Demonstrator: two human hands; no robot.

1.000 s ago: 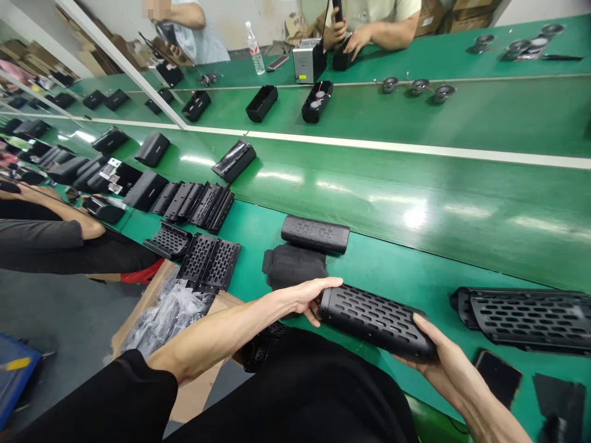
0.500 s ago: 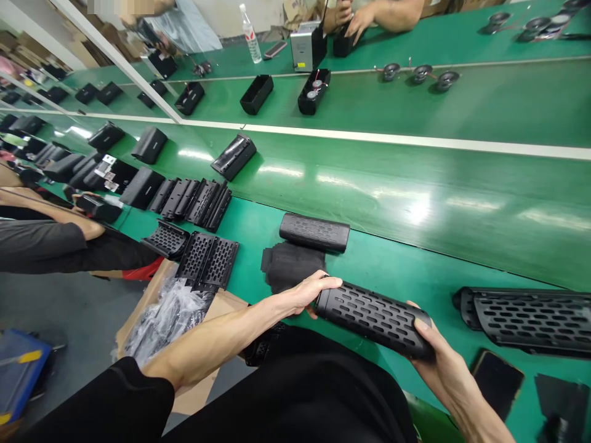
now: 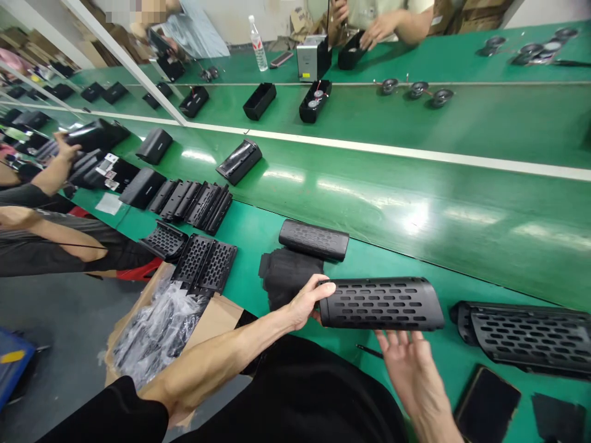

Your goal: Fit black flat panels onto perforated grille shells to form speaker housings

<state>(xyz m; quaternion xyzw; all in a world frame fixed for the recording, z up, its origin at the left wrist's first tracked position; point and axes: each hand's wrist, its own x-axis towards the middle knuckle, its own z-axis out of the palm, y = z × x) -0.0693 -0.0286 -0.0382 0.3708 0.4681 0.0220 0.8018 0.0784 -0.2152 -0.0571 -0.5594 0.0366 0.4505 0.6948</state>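
Note:
My left hand [image 3: 310,299] grips the left end of a black speaker grille [image 3: 381,304] with rows of slots, its thumb lying on the front face. The grille is held above the green bench, nearly level. Below its lower edge is my right hand [image 3: 409,363], palm up with fingers stretched out; the fingertips meet or pass behind that edge, and I cannot tell whether they touch. Behind the left hand lies a pile of black mesh sheets [image 3: 290,274], with a second grille [image 3: 314,239] just beyond. A larger slotted grille [image 3: 530,335] rests to the right.
A phone [image 3: 488,403] and a dark sheet [image 3: 558,418] lie at lower right. Slotted panels [image 3: 206,261] stand left, above a carton of plastic-wrapped parts [image 3: 159,332]. A conveyor [image 3: 369,184] carries speaker housings [image 3: 240,161]. Co-workers sit at left and across.
The grille has turned from slanting to nearly level. My right hand has let go of its right end and moved below it. At left, a co-worker's hand now holds a black housing.

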